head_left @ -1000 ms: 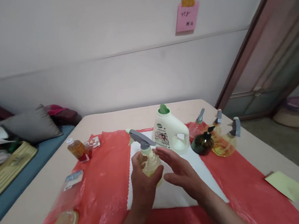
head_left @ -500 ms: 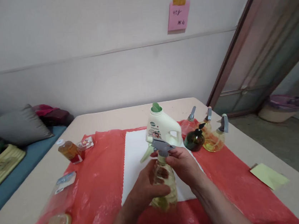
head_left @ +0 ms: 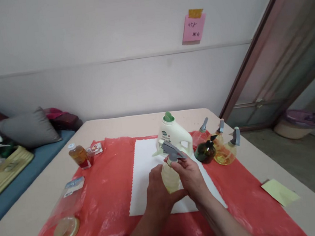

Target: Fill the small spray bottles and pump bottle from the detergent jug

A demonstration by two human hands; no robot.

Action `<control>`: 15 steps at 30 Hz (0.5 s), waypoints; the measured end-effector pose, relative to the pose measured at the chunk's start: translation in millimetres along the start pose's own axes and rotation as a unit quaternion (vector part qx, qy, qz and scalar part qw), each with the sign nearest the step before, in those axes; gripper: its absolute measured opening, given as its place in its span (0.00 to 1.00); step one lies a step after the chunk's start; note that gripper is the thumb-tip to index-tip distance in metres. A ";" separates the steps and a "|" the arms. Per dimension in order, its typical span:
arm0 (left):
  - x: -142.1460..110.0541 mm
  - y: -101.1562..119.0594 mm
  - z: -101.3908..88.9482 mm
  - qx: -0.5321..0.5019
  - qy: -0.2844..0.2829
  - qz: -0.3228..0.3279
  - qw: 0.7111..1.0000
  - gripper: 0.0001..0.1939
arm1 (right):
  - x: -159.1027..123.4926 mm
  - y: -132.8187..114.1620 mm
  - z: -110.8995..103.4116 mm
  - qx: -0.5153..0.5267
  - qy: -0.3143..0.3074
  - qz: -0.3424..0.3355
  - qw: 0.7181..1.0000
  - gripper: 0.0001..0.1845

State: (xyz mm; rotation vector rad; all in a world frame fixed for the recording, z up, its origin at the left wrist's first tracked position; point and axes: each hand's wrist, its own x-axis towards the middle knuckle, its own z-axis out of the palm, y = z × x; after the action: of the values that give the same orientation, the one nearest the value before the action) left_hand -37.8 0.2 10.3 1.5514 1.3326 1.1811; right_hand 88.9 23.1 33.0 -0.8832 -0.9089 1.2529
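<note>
My left hand [head_left: 160,191] is wrapped round the clear body of a spray bottle [head_left: 170,178], which has pale yellow liquid inside. At its neck, just under the grey trigger head [head_left: 172,150], my right hand [head_left: 191,174] grips the collar with thumb and fingers. The bottle is held above a white sheet [head_left: 141,173]. Right behind it stands a cream detergent jug [head_left: 176,131] with a handle, a green piece showing in its open mouth. My fingers and palm hide part of the bottle.
Several spray bottles [head_left: 226,153] and a dark green pump bottle [head_left: 206,152] stand to the right on red plastic film [head_left: 107,199]. On the left are an amber bottle [head_left: 79,155], a clear container lying down [head_left: 68,211] and a small packet [head_left: 95,148]. A yellow note [head_left: 281,191] lies at right.
The spray bottle has risen slightly and tilted, its head turning a little. My left hand has shifted lower round its body. The whole view has moved a little.
</note>
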 end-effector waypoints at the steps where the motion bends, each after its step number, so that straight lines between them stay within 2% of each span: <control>1: 0.6 1.4 0.1 0.002 0.003 -0.006 1.000 0.41 | -1.5 -1.8 -0.1 -0.011 -0.020 0.007 1.000 0.18; 3: 3.9 6.5 -4.1 -0.050 -0.052 -0.024 0.997 0.37 | -3.4 -8.4 -2.8 -0.015 -0.056 0.019 0.998 0.17; 5: 8.2 11.9 -13.3 -0.164 -0.189 -0.051 0.967 0.31 | -3.8 -17.9 -7.6 0.010 -0.074 0.024 0.997 0.18; 8: 11.0 13.0 -29.3 -0.307 -0.395 -0.125 0.857 0.30 | -3.8 -37.0 -15.6 0.072 -0.054 0.015 0.996 0.20; 10: 9.8 10.0 -38.6 -0.307 -0.495 -0.160 0.797 0.32 | -4.0 -53.3 -22.4 0.117 -0.015 -0.016 0.993 0.20; 11: 9.2 8.6 -43.2 -0.280 -0.532 -0.164 0.782 0.32 | -3.9 -62.2 -26.7 0.138 0.009 -0.040 0.990 0.20; 12: 9.3 7.6 -48.2 -0.241 -0.556 -0.157 0.780 0.31 | -3.5 -71.2 -31.6 0.156 0.033 -0.069 0.985 0.20; 13: 10.5 7.0 -53.9 -0.197 -0.560 -0.144 0.792 0.30 | -2.6 -79.8 -36.9 0.168 0.060 -0.099 0.979 0.19; 15: 17.0 6.3 -67.5 -0.125 -0.503 -0.116 0.847 0.25 | 0.3 -93.0 -46.4 0.174 0.115 -0.147 0.967 0.18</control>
State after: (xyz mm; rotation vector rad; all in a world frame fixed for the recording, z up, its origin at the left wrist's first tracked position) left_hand -100.3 14.5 38.2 1.4169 0.5832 0.2372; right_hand 167.1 11.3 100.5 -0.5749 -0.5848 0.9884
